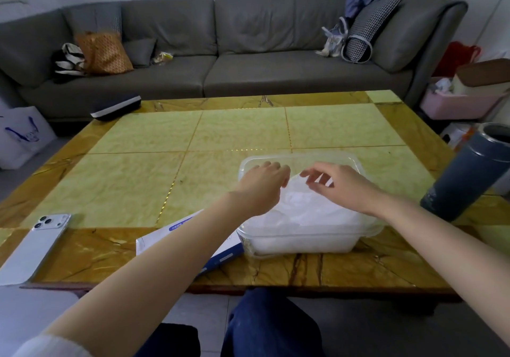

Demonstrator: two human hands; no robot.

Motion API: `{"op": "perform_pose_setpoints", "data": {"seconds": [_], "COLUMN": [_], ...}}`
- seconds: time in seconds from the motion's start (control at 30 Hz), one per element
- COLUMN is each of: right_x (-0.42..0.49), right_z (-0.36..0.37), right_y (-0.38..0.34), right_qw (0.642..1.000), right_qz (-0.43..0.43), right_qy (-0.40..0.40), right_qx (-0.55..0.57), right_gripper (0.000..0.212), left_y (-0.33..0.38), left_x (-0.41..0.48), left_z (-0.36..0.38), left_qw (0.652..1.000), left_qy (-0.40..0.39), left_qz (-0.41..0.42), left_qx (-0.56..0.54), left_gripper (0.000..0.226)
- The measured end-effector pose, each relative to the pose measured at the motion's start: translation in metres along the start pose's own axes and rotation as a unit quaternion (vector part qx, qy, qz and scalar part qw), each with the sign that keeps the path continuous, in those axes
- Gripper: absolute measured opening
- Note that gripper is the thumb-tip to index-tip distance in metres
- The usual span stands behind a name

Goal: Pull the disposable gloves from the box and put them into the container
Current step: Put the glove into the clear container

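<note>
A clear plastic container (pixel 300 242) stands on the table near its front edge, piled with translucent white disposable gloves (pixel 311 214). My left hand (pixel 262 185) hovers over the container's left half; its fingers curl down onto a thin glove at the top of the pile, fingertips hidden. My right hand (pixel 343 185) is over the right half with fingers loosely spread, just touching the glove film. The white and blue glove box (pixel 156 239) lies flat left of the container, partly under my left forearm.
A white phone (pixel 36 243) lies at the table's front left. A tall dark grey flask (pixel 466 171) stands at the right edge, close to my right arm. A dark case (pixel 116 106) sits at the far left corner. A grey sofa (pixel 209 75) runs behind the table (pixel 193 135).
</note>
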State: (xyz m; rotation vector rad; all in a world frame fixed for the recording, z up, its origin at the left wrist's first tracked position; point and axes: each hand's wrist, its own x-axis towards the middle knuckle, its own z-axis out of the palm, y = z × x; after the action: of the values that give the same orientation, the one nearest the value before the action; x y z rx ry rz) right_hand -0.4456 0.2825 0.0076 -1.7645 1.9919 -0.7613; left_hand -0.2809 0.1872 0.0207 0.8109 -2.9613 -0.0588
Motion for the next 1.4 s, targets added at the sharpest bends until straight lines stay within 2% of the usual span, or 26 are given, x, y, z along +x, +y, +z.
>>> {"op": "perform_pose_setpoints", "data": {"seconds": [0.07,0.13,0.17,0.23,0.4,0.5,0.6,0.73,0.83,0.9,0.97,1.03,1.1,1.13,1.2,1.27,1.4], "right_x": [0.005,0.009,0.011,0.015,0.025,0.027,0.028,0.029,0.028,0.025,0.022,0.017,0.013,0.011,0.008,0.008,0.012], "right_z": [0.005,0.013,0.017,0.022,0.022,0.025,0.029,0.029,0.024,0.02,0.019,0.023,0.035,0.043,0.064,0.089,0.146], "right_y": [0.003,0.008,0.012,0.02,0.029,0.028,0.027,0.022,0.008,-0.008,-0.028,-0.049,-0.071,-0.082,-0.103,-0.122,-0.148], "right_qw": [0.998,0.984,0.972,0.95,0.92,0.903,0.893,0.888,0.887,0.893,0.908,0.939,0.965,0.972,0.973,0.972,0.98], "right_qz": [-0.011,-0.003,0.008,0.034,0.064,0.074,0.086,0.102,0.112,0.1,0.072,0.036,-0.023,-0.061,-0.138,-0.181,-0.165], "right_qy": [-0.007,-0.085,-0.127,-0.182,-0.244,-0.273,-0.289,-0.3,-0.294,-0.248,-0.167,-0.081,0.001,0.035,0.069,0.054,-0.046], "right_qx": [-0.065,-0.156,-0.198,-0.251,-0.301,-0.323,-0.335,-0.334,-0.338,-0.363,-0.377,-0.333,-0.26,-0.225,-0.17,-0.136,-0.1], "right_gripper": [0.023,0.034,0.041,0.049,0.051,0.056,0.061,0.065,0.064,0.056,0.05,0.051,0.049,0.046,0.039,0.035,0.032], "left_y": [0.002,0.001,0.0,-0.003,-0.005,-0.004,-0.002,-0.003,-0.007,-0.009,-0.011,-0.019,-0.031,-0.039,-0.055,-0.07,-0.088], "left_x": [0.007,0.012,0.013,0.018,0.024,0.025,0.023,0.025,0.024,0.018,0.005,-0.016,-0.044,-0.058,-0.087,-0.111,-0.148], "left_z": [0.013,0.027,0.033,0.044,0.056,0.059,0.059,0.055,0.04,0.023,0.006,-0.004,-0.004,-0.001,0.011,0.027,0.056], "left_qw": [0.997,0.976,0.962,0.942,0.938,0.93,0.926,0.922,0.935,0.954,0.975,0.987,0.978,0.971,0.962,0.957,0.94], "left_qy": [-0.071,-0.212,-0.268,-0.328,-0.34,-0.361,-0.369,-0.377,-0.352,-0.294,-0.184,-0.031,0.083,0.113,0.125,0.087,-0.034], "left_qz": [0.003,-0.012,-0.025,-0.039,-0.047,-0.053,-0.049,-0.037,-0.021,-0.028,-0.035,-0.046,-0.075,-0.1,-0.159,-0.225,-0.324], "left_qx": [0.018,0.045,0.05,0.051,0.053,0.052,0.063,0.074,0.034,-0.042,-0.117,-0.151,-0.178,-0.186,-0.183,-0.164,-0.099], "left_gripper": [0.031,0.056,0.062,0.062,0.061,0.069,0.076,0.072,0.06,0.051,0.043,0.038,0.035,0.033,0.032,0.033,0.041]}}
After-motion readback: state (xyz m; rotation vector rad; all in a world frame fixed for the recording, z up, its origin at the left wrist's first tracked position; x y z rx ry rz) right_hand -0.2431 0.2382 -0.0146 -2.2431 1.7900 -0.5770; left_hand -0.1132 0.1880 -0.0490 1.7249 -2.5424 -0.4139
